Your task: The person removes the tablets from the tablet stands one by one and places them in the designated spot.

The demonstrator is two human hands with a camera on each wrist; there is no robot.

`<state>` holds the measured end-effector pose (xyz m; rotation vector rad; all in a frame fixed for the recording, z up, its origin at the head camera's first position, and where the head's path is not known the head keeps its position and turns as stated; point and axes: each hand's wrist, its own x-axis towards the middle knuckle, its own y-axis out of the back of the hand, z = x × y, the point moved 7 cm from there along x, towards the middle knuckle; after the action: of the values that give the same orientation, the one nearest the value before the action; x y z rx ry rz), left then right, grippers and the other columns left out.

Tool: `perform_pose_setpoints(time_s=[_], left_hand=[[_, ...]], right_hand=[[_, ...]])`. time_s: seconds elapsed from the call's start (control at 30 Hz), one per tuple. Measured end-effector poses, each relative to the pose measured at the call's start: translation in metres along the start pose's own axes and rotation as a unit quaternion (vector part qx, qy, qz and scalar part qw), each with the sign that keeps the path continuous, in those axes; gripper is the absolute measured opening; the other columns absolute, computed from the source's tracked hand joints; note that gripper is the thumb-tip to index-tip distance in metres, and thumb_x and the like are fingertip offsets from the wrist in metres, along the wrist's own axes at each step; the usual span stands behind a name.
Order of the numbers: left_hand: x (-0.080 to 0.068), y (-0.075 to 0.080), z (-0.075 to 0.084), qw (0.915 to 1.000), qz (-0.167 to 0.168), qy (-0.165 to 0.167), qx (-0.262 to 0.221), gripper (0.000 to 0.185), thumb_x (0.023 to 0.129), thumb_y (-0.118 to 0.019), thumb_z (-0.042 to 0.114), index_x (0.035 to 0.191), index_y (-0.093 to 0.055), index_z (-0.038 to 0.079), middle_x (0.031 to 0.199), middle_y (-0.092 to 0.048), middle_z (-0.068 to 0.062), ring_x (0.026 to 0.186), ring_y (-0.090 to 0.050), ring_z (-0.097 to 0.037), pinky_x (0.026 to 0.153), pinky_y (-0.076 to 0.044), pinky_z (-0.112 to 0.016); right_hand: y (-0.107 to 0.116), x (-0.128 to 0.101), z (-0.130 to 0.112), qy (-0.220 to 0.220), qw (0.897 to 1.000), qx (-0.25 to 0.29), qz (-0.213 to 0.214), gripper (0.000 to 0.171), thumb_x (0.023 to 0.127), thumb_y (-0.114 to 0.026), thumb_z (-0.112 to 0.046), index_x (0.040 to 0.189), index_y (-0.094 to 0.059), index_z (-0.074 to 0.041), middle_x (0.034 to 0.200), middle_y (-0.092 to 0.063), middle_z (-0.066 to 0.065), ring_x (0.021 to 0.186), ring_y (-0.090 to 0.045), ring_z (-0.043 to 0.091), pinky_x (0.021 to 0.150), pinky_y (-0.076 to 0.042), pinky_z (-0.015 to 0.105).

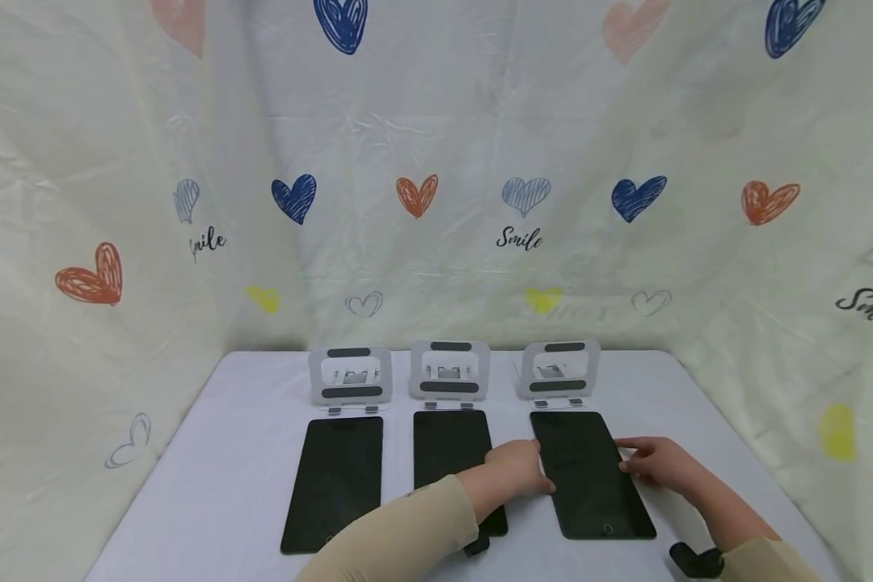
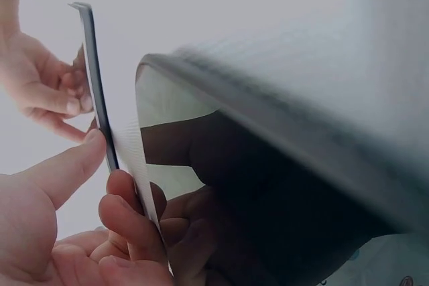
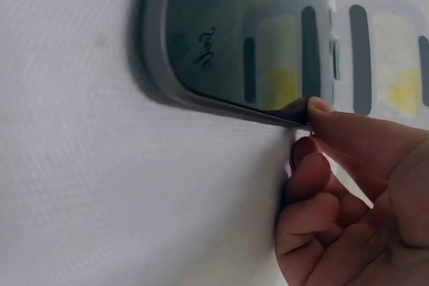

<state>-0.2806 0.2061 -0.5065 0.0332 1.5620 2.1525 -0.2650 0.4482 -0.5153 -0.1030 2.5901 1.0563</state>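
Observation:
A black tablet (image 1: 589, 477) lies at the right of the row in the head view, its round button toward the front edge. My left hand (image 1: 516, 470) holds its left side; in the left wrist view the thumb (image 2: 84, 155) is on the tablet's thin edge with fingers curled below. My right hand (image 1: 658, 465) pinches the opposite side, its thumb (image 3: 322, 106) over the rim and the other fingers folded under in the right wrist view. A middle tablet (image 1: 447, 444) lies partly hidden beneath my left forearm. A left tablet (image 1: 342, 477) lies flat, its lower corner covered by my sleeve.
Behind the tablets stand three pale tablet stands with dark pads: a left stand (image 1: 351, 394), a middle stand (image 1: 449, 386) and a right stand (image 1: 558, 385). The white table (image 1: 240, 453) backs onto a heart-printed cloth (image 1: 436, 267). A black wrist strap (image 1: 696, 560) circles my right wrist.

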Motion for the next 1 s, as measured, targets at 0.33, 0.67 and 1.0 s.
perform_pose_setpoints(time_s=[0.33,0.67,1.0], left_hand=[[0.004,0.002,-0.002,0.9999,0.011,0.005,-0.005,0.064,0.077,-0.081,0.050,0.133,-0.062,0.026,0.120,-0.067,0.009,0.095,-0.061,-0.008,0.077,-0.052,-0.035],[0.004,0.002,-0.003,0.9994,0.020,0.011,-0.027,0.064,0.078,-0.081,0.049,0.134,-0.061,0.026,0.122,-0.066,0.010,0.098,-0.062,-0.009,0.076,-0.052,-0.035],[0.003,0.001,-0.009,0.9944,0.026,0.014,-0.102,0.058,0.085,-0.069,0.059,0.135,-0.060,0.032,0.125,-0.064,0.015,0.113,-0.060,-0.008,0.085,-0.051,-0.036]], right_hand=[[0.003,0.004,-0.001,0.009,1.000,0.010,-0.007,0.054,0.091,-0.070,-0.012,0.138,-0.052,0.006,0.075,-0.057,0.006,0.063,-0.051,0.020,0.054,-0.041,0.032],[0.004,0.010,0.000,0.002,1.000,0.012,-0.013,0.056,0.091,-0.070,-0.016,0.138,-0.050,0.007,0.080,-0.059,0.006,0.067,-0.053,0.020,0.057,-0.043,0.033],[0.013,0.000,0.001,0.003,1.000,-0.013,0.025,0.059,0.091,-0.071,-0.024,0.133,-0.050,0.011,0.088,-0.063,0.007,0.067,-0.056,0.020,0.057,-0.045,0.035]])
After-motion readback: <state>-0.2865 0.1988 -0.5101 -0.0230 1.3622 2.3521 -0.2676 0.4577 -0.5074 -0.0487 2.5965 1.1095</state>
